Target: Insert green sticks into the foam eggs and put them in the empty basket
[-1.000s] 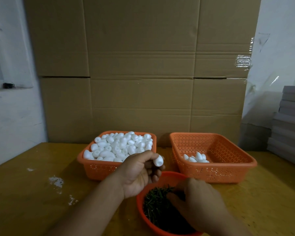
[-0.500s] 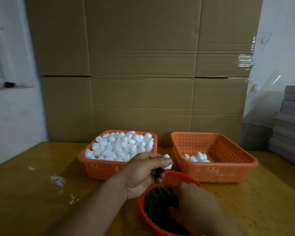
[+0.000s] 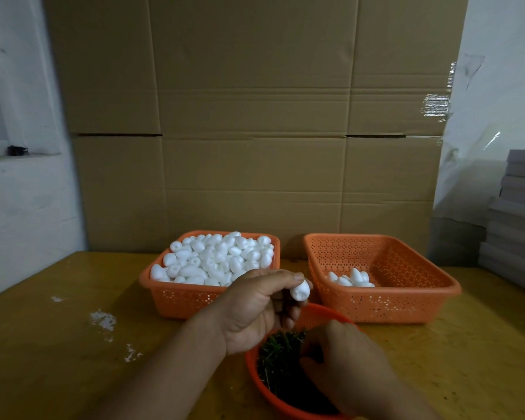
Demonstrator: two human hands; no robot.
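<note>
My left hand (image 3: 255, 310) pinches a white foam egg (image 3: 300, 291) above the rim of a round orange bowl (image 3: 256, 377). The bowl holds a dark pile of green sticks (image 3: 278, 359). Over that pile my right hand (image 3: 346, 368) reaches down with its fingers curled into the sticks; the fingertips are hidden. Behind stand two orange baskets: the left basket (image 3: 176, 298) is heaped with foam eggs, and the right basket (image 3: 406, 301) holds several eggs at its near left.
Everything sits on a yellow-brown wooden table (image 3: 43, 344) with white smears at the left. A tall cardboard wall (image 3: 255, 131) stands right behind the baskets. Stacked grey boards (image 3: 519, 222) rise at the right edge.
My left hand has turned the egg and shifted it slightly right, over the bowl's rim. My right hand has stayed down in the sticks, working among them.
</note>
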